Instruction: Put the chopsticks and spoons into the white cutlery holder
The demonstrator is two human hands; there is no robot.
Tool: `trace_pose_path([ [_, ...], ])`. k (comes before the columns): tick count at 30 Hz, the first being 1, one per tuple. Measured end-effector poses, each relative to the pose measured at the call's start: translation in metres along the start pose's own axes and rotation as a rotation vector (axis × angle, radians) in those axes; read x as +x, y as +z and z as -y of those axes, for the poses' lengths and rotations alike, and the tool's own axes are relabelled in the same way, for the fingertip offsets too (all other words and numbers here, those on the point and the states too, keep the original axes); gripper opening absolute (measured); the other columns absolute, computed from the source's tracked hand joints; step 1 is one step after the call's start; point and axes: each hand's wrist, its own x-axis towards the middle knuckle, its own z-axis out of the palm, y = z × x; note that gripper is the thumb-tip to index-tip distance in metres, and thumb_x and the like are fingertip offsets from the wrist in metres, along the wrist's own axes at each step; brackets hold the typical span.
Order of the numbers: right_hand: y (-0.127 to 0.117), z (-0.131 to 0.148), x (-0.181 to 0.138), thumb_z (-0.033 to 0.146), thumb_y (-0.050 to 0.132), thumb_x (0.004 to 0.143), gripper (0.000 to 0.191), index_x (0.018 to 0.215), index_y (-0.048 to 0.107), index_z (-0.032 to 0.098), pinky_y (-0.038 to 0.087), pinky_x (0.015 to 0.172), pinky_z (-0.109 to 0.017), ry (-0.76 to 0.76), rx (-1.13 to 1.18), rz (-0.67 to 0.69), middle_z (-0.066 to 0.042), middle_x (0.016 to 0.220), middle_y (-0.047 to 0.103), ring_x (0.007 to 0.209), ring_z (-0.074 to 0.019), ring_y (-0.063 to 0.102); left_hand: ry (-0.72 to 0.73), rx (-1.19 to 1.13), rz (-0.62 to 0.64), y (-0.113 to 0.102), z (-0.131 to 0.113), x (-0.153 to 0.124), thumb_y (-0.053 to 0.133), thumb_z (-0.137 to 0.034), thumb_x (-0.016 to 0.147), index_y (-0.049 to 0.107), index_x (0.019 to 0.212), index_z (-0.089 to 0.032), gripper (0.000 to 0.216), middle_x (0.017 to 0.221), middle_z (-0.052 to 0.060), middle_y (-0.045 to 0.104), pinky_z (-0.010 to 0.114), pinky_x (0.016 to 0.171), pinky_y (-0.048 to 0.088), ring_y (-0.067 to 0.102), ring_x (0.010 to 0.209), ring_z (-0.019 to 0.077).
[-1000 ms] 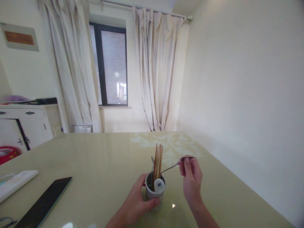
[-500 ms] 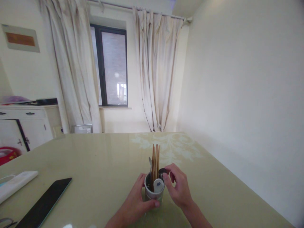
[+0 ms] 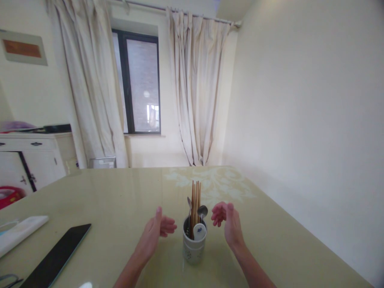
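Note:
A pale utensil holder [image 3: 194, 250] with small holes in its wall stands upright on the table. Several wooden chopsticks [image 3: 196, 200] rise from it. Beside them are a metal spoon [image 3: 203, 211], a second slim metal utensil [image 3: 189, 204] and a white ceramic spoon [image 3: 199, 231] with a blue mark. My left hand [image 3: 156, 230] hovers to the left of the holder, apart from it, fingers spread and holding nothing. On the other side, my right hand [image 3: 228, 222] is also open and empty, a short way from the metal spoon.
Under everything is a glossy greenish table [image 3: 120, 200] that meets the wall on the right. To the left lie a long black flat object [image 3: 58, 256] and a white slab-like item [image 3: 24, 232]. A white cabinet [image 3: 45, 160] and curtains [image 3: 90, 80] stand beyond.
Both hands have let go and drawn apart, the left from the holder and the right from the metal spoon. That spoon now rests in the holder with its bowl up.

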Motion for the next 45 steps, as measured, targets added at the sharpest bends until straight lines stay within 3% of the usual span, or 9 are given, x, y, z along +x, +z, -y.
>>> trace_pose_path([
  [2, 0.005, -0.012, 0.001, 0.101, 0.029, 0.081, 0.092, 0.065, 0.065, 0.017, 0.037, 0.038, -0.023, 0.141, -0.051, 0.043, -0.009, 0.051, 0.064, 0.038, -0.0147, 0.057, -0.042, 0.098, -0.133, 0.004, 0.004, 0.001, 0.016, -0.103, 0.075, 0.073, 0.068, -0.015, 0.105, 0.071, 0.021, 0.08, 0.043, 0.066, 0.057, 0.076, 0.064, 0.0311],
  [4, 0.009, -0.023, 0.002, 0.104, 0.029, 0.077, 0.095, 0.06, 0.063, 0.017, 0.036, 0.036, -0.022, 0.224, -0.098, 0.078, -0.009, 0.047, 0.062, 0.035, -0.0137, 0.056, -0.04, 0.14, -0.188, 0.008, 0.006, 0.001, 0.016, -0.102, 0.076, 0.068, 0.059, -0.017, 0.101, 0.061, 0.019, 0.076, 0.038, 0.057, 0.052, 0.071, 0.054, 0.0275],
  [21, 0.015, -0.026, 0.001, 0.104, 0.028, 0.077, 0.096, 0.059, 0.063, 0.017, 0.039, 0.035, -0.02, 0.252, -0.093, 0.084, -0.007, 0.045, 0.061, 0.035, -0.0123, 0.056, -0.013, 0.114, -0.135, 0.018, 0.002, -0.001, 0.018, -0.101, 0.077, 0.066, 0.056, -0.019, 0.097, 0.056, 0.016, 0.074, 0.035, 0.055, 0.05, 0.069, 0.051, 0.0249],
  [26, 0.018, -0.023, -0.002, 0.102, 0.033, 0.078, 0.093, 0.06, 0.064, 0.017, 0.039, 0.036, -0.021, 0.226, -0.094, 0.084, -0.006, 0.046, 0.061, 0.036, -0.0122, 0.055, 0.106, 0.151, -0.127, 0.016, 0.001, -0.001, 0.034, -0.093, 0.084, 0.075, 0.082, -0.015, 0.088, 0.08, 0.016, 0.082, 0.036, 0.062, 0.052, 0.075, 0.075, 0.0288],
  [29, 0.021, -0.019, -0.004, 0.099, 0.038, 0.081, 0.088, 0.061, 0.063, 0.017, 0.041, 0.037, -0.022, 0.191, -0.095, 0.087, -0.004, 0.046, 0.059, 0.037, -0.0129, 0.055, 0.223, 0.086, -0.089, 0.014, -0.001, -0.004, 0.038, -0.084, 0.091, 0.076, 0.104, -0.016, 0.079, 0.103, 0.016, 0.082, 0.04, 0.079, 0.056, 0.074, 0.096, 0.03],
  [35, 0.026, -0.019, -0.006, 0.097, 0.038, 0.083, 0.084, 0.058, 0.058, 0.019, 0.043, 0.04, -0.024, 0.181, -0.104, 0.141, -0.002, 0.046, 0.056, 0.04, -0.0143, 0.055, 0.319, 0.0, 0.243, 0.026, -0.002, -0.019, 0.051, -0.077, 0.093, 0.056, 0.147, -0.025, 0.075, 0.144, 0.013, 0.067, 0.047, 0.11, 0.048, 0.063, 0.129, 0.0322],
  [39, 0.019, -0.015, -0.004, 0.096, 0.029, 0.087, 0.09, 0.073, 0.068, 0.016, 0.05, 0.051, -0.027, 0.201, -0.064, 0.283, -0.006, 0.061, 0.067, 0.054, -0.0181, 0.064, 0.309, 0.089, 0.4, 0.04, -0.005, -0.027, 0.077, -0.06, 0.085, 0.056, 0.146, -0.023, 0.075, 0.146, 0.014, 0.065, 0.043, 0.105, 0.052, 0.064, 0.127, 0.0347],
  [43, 0.004, -0.006, -0.003, 0.09, 0.015, 0.094, 0.096, 0.102, 0.077, 0.018, 0.057, 0.075, -0.036, 0.161, 0.019, 0.506, -0.012, 0.094, 0.077, 0.088, -0.0253, 0.072, 0.287, 0.103, 0.341, 0.048, -0.001, -0.025, 0.081, -0.048, 0.084, 0.059, 0.141, -0.021, 0.067, 0.138, 0.015, 0.068, 0.042, 0.101, 0.055, 0.066, 0.122, 0.0335],
  [45, 0.002, -0.003, -0.005, 0.088, 0.024, 0.095, 0.088, 0.117, 0.075, 0.019, 0.056, 0.086, -0.04, 0.103, 0.002, 0.535, -0.013, 0.11, 0.076, 0.102, -0.0285, 0.071, 0.298, 0.085, 0.282, 0.049, 0.004, -0.022, 0.08, -0.044, 0.085, 0.063, 0.137, -0.02, 0.06, 0.136, 0.015, 0.068, 0.043, 0.103, 0.055, 0.064, 0.124, 0.0332],
])
